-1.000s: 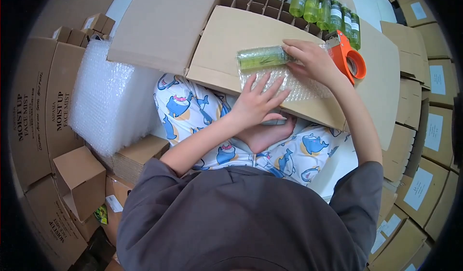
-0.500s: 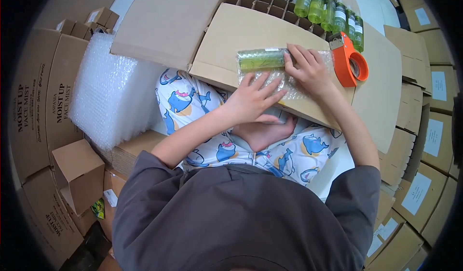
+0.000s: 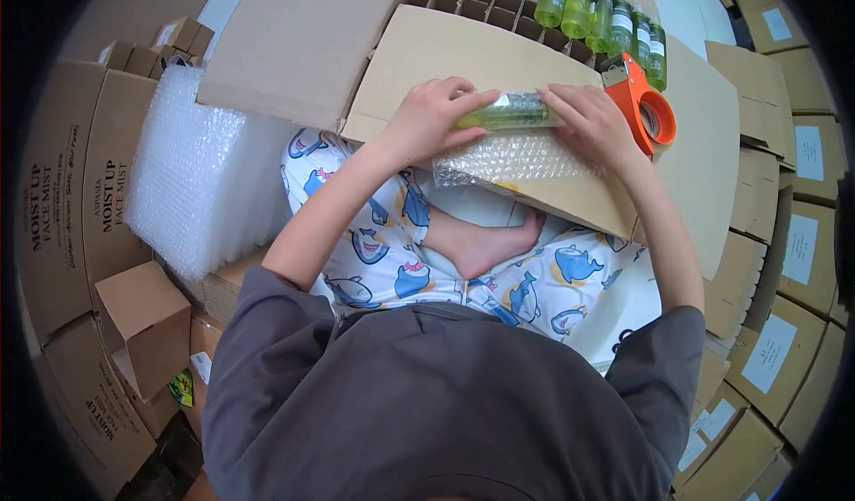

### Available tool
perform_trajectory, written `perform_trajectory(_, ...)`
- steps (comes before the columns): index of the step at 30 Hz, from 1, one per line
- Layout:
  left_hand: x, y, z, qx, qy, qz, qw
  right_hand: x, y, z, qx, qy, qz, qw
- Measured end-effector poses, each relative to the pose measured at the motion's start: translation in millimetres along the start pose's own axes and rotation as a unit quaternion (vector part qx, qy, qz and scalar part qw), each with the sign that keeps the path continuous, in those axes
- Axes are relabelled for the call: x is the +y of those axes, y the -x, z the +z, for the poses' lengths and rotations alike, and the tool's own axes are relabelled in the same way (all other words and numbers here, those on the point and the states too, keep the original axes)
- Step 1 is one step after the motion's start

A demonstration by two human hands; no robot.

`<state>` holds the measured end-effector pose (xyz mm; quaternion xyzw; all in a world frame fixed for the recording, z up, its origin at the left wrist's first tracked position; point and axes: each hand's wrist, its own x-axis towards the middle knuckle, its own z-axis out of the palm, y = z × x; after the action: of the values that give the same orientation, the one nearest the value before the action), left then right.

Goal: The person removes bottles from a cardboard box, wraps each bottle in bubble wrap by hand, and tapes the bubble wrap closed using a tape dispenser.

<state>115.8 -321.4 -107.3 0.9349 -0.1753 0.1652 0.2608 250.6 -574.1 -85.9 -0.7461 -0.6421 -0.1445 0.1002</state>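
Observation:
A bottle of green liquid (image 3: 515, 116) lies crosswise on a cardboard flap, with bubble wrap (image 3: 525, 157) partly around it and spread below it toward my lap. My left hand (image 3: 438, 118) grips the bottle's left end between thumb and fingers. Over its right end, the fingers of my right hand (image 3: 591, 122) are closed on the bottle and the wrap; the right thumb is mostly hidden. Just right of that hand sits an orange tape dispenser (image 3: 643, 109).
Beyond the flap, a divided carton (image 3: 463, 4) holds several bottles, with a row of green bottles (image 3: 601, 22) lying across it. A stack of bubble wrap sheets (image 3: 191, 176) stands at my left. Cardboard boxes (image 3: 797, 252) line both sides.
My left hand has moved up from the wrap's lower edge onto the bottle's left end. The bottle has shifted right and slightly toward me, and wrap now covers more of it.

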Motion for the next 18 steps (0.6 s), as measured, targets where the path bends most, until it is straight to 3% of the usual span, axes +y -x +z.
perform_trajectory(7,2.9,4.2,7.7,0.045,-0.064,0.028,0.997,-2.6,0.1,4.9,0.011,0.210,-0.059,0.976)
perform_trajectory(12,7.9,7.1,11.2,0.070,-0.108,0.025,0.991,-9.1,-3.2,6.0,-0.003,0.227,-0.031,0.974)
perform_trajectory(15,14.2,7.0,15.3,0.090,-0.140,0.028,0.986,-21.5,-4.2,5.1,-0.097,0.187,0.161,0.964)
perform_trajectory(18,20.1,10.6,20.5,0.120,-0.185,0.034,0.975,-24.5,-13.9,-21.6,-0.066,0.115,0.131,0.982)
